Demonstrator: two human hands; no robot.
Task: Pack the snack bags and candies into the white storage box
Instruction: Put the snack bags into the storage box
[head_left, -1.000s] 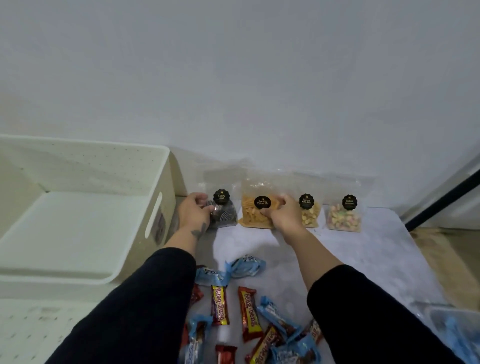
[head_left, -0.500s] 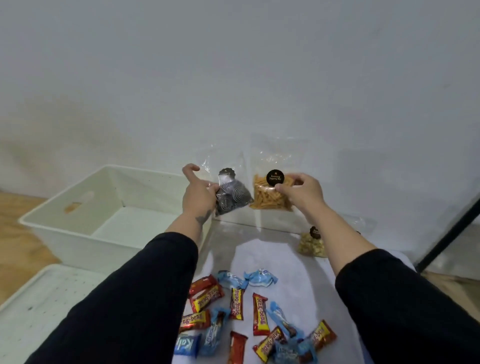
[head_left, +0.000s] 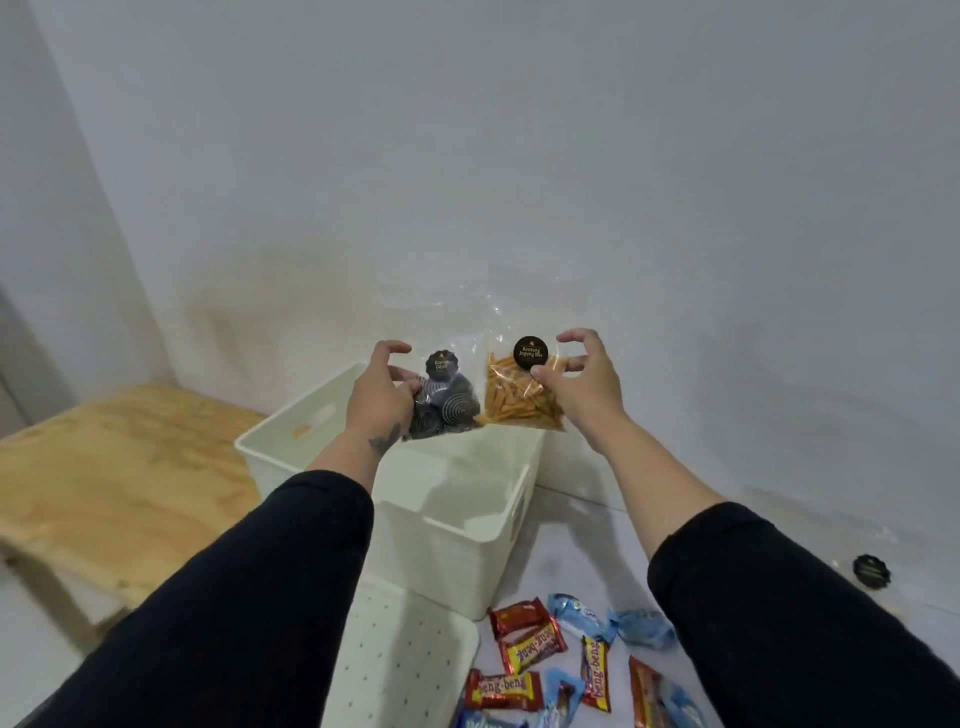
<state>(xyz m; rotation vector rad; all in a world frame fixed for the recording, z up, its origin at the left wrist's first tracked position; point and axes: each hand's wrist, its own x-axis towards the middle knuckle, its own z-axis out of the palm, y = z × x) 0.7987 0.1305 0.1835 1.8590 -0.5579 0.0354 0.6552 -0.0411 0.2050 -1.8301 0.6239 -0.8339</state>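
Head view — hands: Your left hand (head_left: 382, 397) grips the dark spiral-snack bag (head_left: 442, 402), fingers curled round its side with the forefinger lifted free; your right hand (head_left: 582, 382) pinches the orange stick-snack bag (head_left: 522, 400) with the thumb just under its black label, the other fingers hooked above and off the film.

Head view — the task's things: Both bags hang side by side between your two grips, above the far end of the white storage box (head_left: 452, 514). The box stands directly below your left grip and below-left of your right grip. The candies (head_left: 540, 660) lie loose on the cloth well below and nearer you than either grip.

Head view — the step in hand: You appear to be about to lower both bags into the box. Bring them down past the rim before you let go — a release from here would likely tip them onto their sides. Keep them upright against the far wall, so that the candies still have floor left.

Head view — hard to make out: Most of the box floor is hidden behind your left forearm. A dotted white panel (head_left: 405, 660) lies below your left sleeve — probably the lid. At the right edge a black round label (head_left: 871, 571) shows, and the bag it belongs to is too faint to tell.
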